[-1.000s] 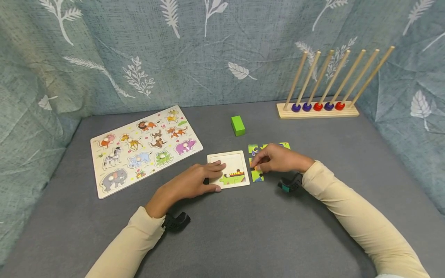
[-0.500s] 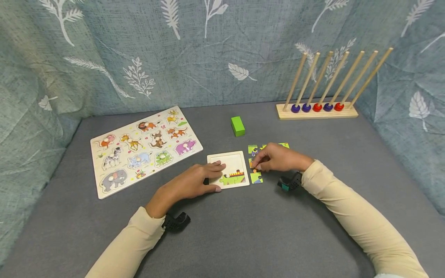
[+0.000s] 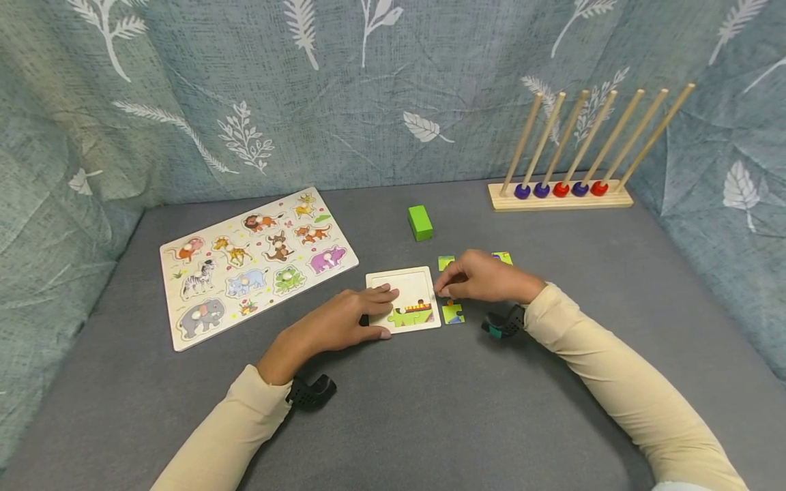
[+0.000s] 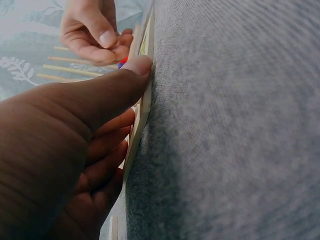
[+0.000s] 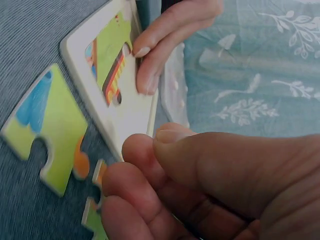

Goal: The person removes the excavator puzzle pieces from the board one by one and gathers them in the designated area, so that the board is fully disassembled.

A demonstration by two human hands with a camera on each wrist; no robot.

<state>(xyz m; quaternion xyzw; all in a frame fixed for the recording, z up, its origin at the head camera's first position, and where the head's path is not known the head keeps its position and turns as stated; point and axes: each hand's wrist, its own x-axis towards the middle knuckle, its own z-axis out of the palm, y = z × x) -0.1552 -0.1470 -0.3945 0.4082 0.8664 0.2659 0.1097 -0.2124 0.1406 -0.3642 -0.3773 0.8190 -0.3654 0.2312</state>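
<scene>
My left hand (image 3: 344, 317) rests on the left side of a small wooden puzzle tray (image 3: 433, 300), thumb along the near edge and fingers over the board. Joined jigsaw pieces (image 3: 413, 318) with a green and striped picture lie in the tray's lower part. My right hand (image 3: 482, 278) hovers just right of the tray, fingers curled and thumb tip against the index finger; no piece shows between them in the right wrist view. Below it lies a green-and-blue jigsaw piece (image 5: 70, 120). Another jigsaw piece (image 5: 90, 217) is partly hidden behind the fingers.
More loose pieces, including a corner piece (image 3: 502, 258), lie behind my right hand, partly covered. A green block (image 3: 420, 223) stands behind the tray. An animal peg puzzle (image 3: 258, 266) lies at left. A wooden peg stand (image 3: 561, 198) with red and blue beads stands back right.
The lowest loose piece shifted slightly toward me early on and then stayed. My right hand has since moved a little left, toward the tray's edge. The left hand has stayed put.
</scene>
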